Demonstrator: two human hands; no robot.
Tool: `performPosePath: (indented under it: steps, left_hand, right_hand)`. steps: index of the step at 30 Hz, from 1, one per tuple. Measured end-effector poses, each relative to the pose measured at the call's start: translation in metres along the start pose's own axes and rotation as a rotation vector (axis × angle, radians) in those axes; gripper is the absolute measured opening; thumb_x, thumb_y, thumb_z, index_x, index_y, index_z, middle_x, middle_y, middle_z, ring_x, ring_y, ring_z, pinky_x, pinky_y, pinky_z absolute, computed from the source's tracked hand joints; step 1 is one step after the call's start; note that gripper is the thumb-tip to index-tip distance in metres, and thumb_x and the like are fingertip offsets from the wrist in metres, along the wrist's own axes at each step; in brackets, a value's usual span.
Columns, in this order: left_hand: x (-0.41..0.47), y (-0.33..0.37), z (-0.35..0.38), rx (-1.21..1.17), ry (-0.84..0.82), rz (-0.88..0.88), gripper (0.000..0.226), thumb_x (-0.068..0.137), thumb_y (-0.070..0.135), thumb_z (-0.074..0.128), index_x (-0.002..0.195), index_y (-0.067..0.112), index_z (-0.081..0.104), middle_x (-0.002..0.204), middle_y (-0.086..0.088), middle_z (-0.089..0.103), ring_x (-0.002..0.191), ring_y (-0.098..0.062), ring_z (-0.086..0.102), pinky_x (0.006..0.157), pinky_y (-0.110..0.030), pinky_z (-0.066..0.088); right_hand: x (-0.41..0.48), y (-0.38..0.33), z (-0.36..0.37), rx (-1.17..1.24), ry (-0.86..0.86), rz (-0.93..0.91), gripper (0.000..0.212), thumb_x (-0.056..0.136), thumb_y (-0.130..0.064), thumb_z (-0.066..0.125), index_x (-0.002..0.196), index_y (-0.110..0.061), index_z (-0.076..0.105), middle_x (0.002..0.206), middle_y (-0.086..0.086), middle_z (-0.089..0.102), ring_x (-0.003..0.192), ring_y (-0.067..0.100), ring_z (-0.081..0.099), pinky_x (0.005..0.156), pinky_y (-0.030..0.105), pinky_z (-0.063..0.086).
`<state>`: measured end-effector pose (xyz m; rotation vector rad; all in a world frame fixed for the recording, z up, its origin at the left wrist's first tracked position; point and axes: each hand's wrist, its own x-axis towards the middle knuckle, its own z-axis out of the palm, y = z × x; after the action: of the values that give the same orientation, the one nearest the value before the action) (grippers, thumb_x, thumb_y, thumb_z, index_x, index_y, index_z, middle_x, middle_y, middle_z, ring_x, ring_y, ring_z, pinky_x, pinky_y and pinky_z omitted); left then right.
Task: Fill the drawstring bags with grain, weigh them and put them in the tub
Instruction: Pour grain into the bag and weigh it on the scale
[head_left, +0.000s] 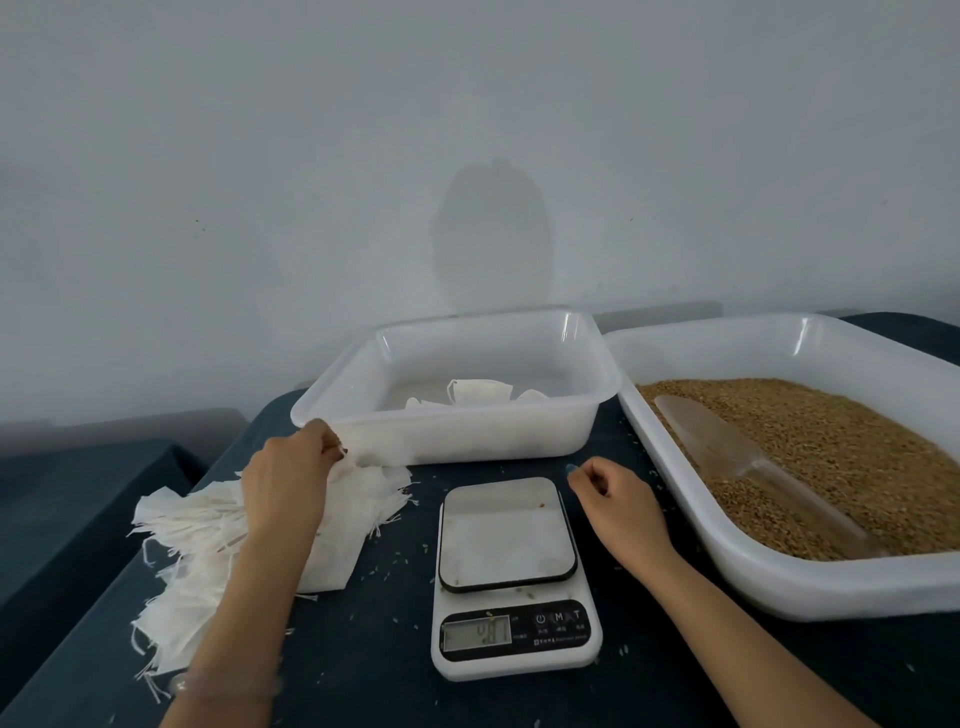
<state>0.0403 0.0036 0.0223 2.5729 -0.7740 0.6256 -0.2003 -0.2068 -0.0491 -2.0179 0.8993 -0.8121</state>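
A pile of empty white drawstring bags (197, 540) lies on the dark table at the left. My left hand (291, 478) pinches the top bag (374, 462) at its upper edge, just in front of the white tub (467, 431). The tub holds a few filled bags (478, 392). A white kitchen scale (509, 571) stands in the middle with nothing on its platform. My right hand (613, 499) hovers to the right of the scale, fingers loosely curled and holding nothing. A large white tray of brown grain (841, 457) with a clear scoop (727, 452) in it sits at the right.
Loose grains are scattered over the dark tablecloth (374, 649) around the scale. A grey wall rises right behind the tub. A second dark surface (62, 509) lies lower at the far left.
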Motion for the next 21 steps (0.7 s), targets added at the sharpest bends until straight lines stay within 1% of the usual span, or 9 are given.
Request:
performPosePath:
  steps: [3, 5, 7, 10, 14, 16, 17, 18, 21]
  left_hand:
    - [-0.001, -0.001, -0.009, -0.018, -0.006, 0.016, 0.025, 0.087, 0.034, 0.072, 0.097, 0.016, 0.059, 0.082, 0.002, 0.07, 0.071, -0.023, 0.055, 0.059, -0.034, 0.041]
    - [-0.003, -0.002, -0.012, -0.093, -0.009, -0.002, 0.02, 0.087, 0.032, 0.073, 0.093, 0.016, 0.064, 0.085, 0.001, 0.072, 0.076, -0.025, 0.061, 0.064, -0.038, 0.048]
    - [-0.007, -0.002, -0.015, -0.241, 0.045, -0.006, 0.013, 0.089, 0.027, 0.072, 0.087, 0.015, 0.069, 0.082, -0.002, 0.072, 0.076, -0.025, 0.064, 0.066, -0.039, 0.05]
    - [-0.012, 0.005, -0.022, -0.374, 0.18, 0.02, 0.015, 0.096, 0.025, 0.062, 0.087, 0.014, 0.062, 0.07, -0.001, 0.063, 0.065, -0.023, 0.056, 0.061, -0.034, 0.039]
    - [-0.013, 0.022, -0.031, -0.453, 0.223, 0.041, 0.011, 0.102, 0.022, 0.047, 0.097, 0.013, 0.05, 0.063, -0.004, 0.054, 0.057, -0.023, 0.048, 0.053, -0.035, 0.031]
    - [-0.013, 0.035, -0.033, -0.526, 0.186, 0.063, 0.01, 0.101, 0.019, 0.046, 0.096, 0.013, 0.051, 0.064, -0.002, 0.056, 0.055, -0.016, 0.047, 0.05, -0.031, 0.032]
    - [-0.013, 0.043, -0.033, -0.572, 0.136, 0.076, 0.011, 0.101, 0.018, 0.047, 0.093, 0.014, 0.053, 0.063, 0.002, 0.056, 0.053, -0.01, 0.045, 0.049, -0.024, 0.032]
    - [-0.013, 0.052, -0.031, -0.636, 0.066, 0.082, 0.013, 0.1, 0.016, 0.048, 0.089, 0.016, 0.055, 0.061, 0.007, 0.055, 0.051, -0.007, 0.043, 0.046, -0.018, 0.03]
    - [-0.024, 0.081, -0.027, -0.772, -0.173, 0.166, 0.023, 0.097, 0.013, 0.051, 0.078, 0.025, 0.055, 0.061, 0.011, 0.059, 0.055, -0.005, 0.044, 0.051, -0.016, 0.034]
  right_hand:
    - [0.0, 0.0, 0.0, 0.005, 0.001, 0.0, 0.031, 0.097, -0.039, 0.054, 0.069, -0.026, 0.053, 0.058, -0.006, 0.052, 0.054, 0.007, 0.049, 0.053, 0.025, 0.035]
    - [0.0, 0.0, 0.0, 0.013, 0.0, 0.003, 0.031, 0.097, -0.039, 0.054, 0.069, -0.025, 0.053, 0.058, -0.005, 0.052, 0.053, 0.006, 0.049, 0.053, 0.025, 0.035]
    - [0.0, 0.0, 0.0, 0.018, 0.003, 0.002, 0.032, 0.097, -0.04, 0.055, 0.069, -0.025, 0.054, 0.058, -0.005, 0.052, 0.052, 0.006, 0.049, 0.053, 0.024, 0.034]
    - [0.0, 0.0, -0.001, 0.031, 0.01, -0.001, 0.032, 0.097, -0.04, 0.054, 0.069, -0.024, 0.054, 0.058, -0.005, 0.052, 0.052, 0.006, 0.049, 0.052, 0.024, 0.034]
    - [0.0, -0.001, -0.001, 0.057, 0.007, -0.01, 0.033, 0.097, -0.039, 0.055, 0.068, -0.023, 0.054, 0.058, -0.006, 0.052, 0.052, 0.005, 0.048, 0.053, 0.024, 0.034]
    - [0.0, -0.004, -0.002, 0.107, 0.012, -0.03, 0.032, 0.096, -0.039, 0.057, 0.069, -0.021, 0.055, 0.058, -0.006, 0.053, 0.052, 0.003, 0.048, 0.053, 0.021, 0.036]
    - [-0.001, -0.006, -0.003, 0.141, 0.008, -0.05, 0.031, 0.095, -0.039, 0.058, 0.07, -0.021, 0.056, 0.059, -0.008, 0.055, 0.053, 0.002, 0.049, 0.053, 0.018, 0.036]
    - [-0.002, -0.009, -0.004, 0.178, -0.003, -0.075, 0.03, 0.094, -0.039, 0.058, 0.071, -0.021, 0.057, 0.06, -0.01, 0.056, 0.055, 0.0, 0.049, 0.054, 0.015, 0.037]
    - [-0.008, -0.022, -0.007, 0.342, -0.101, -0.148, 0.029, 0.093, -0.043, 0.057, 0.078, -0.019, 0.064, 0.07, -0.009, 0.065, 0.063, -0.001, 0.056, 0.063, 0.012, 0.042]
